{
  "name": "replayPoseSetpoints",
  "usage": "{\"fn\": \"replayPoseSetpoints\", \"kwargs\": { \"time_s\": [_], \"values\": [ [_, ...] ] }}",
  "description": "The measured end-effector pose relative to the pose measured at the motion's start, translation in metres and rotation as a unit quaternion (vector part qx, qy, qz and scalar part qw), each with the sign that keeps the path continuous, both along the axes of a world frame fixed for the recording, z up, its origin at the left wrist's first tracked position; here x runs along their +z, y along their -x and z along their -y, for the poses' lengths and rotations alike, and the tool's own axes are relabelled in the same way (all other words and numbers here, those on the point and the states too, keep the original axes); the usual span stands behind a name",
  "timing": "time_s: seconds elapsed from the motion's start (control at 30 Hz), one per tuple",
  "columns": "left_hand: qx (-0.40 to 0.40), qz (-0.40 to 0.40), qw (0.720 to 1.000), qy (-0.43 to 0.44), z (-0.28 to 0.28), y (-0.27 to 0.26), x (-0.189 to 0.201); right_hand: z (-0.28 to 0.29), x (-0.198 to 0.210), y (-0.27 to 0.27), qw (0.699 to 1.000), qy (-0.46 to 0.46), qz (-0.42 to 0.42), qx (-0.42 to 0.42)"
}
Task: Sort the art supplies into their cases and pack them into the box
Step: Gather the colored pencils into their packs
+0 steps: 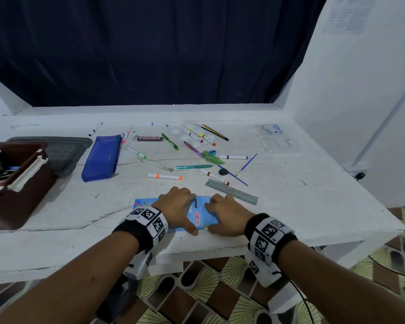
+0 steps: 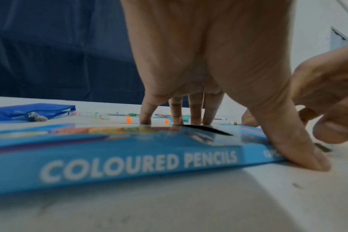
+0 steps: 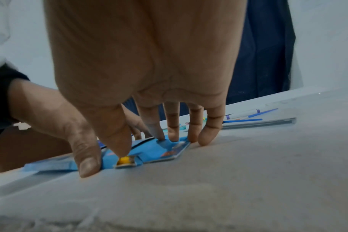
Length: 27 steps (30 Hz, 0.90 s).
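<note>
Both grips are set on the blue pencil box, which lies flat near the front edge of the white table. It is grasped by the left hand, fingertips planted past its far edge and thumb against its near side. Its open end flap is pressed down by the right hand, fingers curled onto the flap. "COLOURED PENCILS" is read on the side only in the left wrist view; "Ninso" and a price sticker are seen on top from the head view. A yellow pencil end in the box mouth, under the right thumb, is shown only by the right wrist view. Farther back a brown box, a blue pouch, a steel ruler and scattered markers are seen.
</note>
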<state>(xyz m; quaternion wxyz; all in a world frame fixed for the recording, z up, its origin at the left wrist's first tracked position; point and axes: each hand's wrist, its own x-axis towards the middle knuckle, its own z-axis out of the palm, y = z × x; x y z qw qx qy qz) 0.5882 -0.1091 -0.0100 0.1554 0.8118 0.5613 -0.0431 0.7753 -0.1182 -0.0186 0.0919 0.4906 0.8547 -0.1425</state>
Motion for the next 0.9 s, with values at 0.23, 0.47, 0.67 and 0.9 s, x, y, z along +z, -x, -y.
{"fn": "replayPoseSetpoints", "kwargs": {
  "time_s": [0.23, 0.47, 0.67, 0.9],
  "values": [
    [0.002, -0.003, 1.0, 0.0, -0.005, -0.002, -0.002, 0.0, 0.007, -0.014, 0.975, 0.06, -0.179, -0.114],
    [0.098, 0.062, 0.993, -0.018, 0.014, 0.036, -0.003, -0.004, 0.004, -0.013, 0.916, 0.035, -0.295, -0.269],
    [0.319, 0.047, 0.946, -0.035, 0.022, 0.099, 0.003, -0.006, 0.009, 0.008, 0.919, 0.065, -0.26, -0.288],
    [0.335, 0.022, 0.942, 0.01, 0.018, 0.095, 0.005, -0.013, 0.004, 0.019, 0.923, 0.031, -0.227, -0.309]
  ]
}}
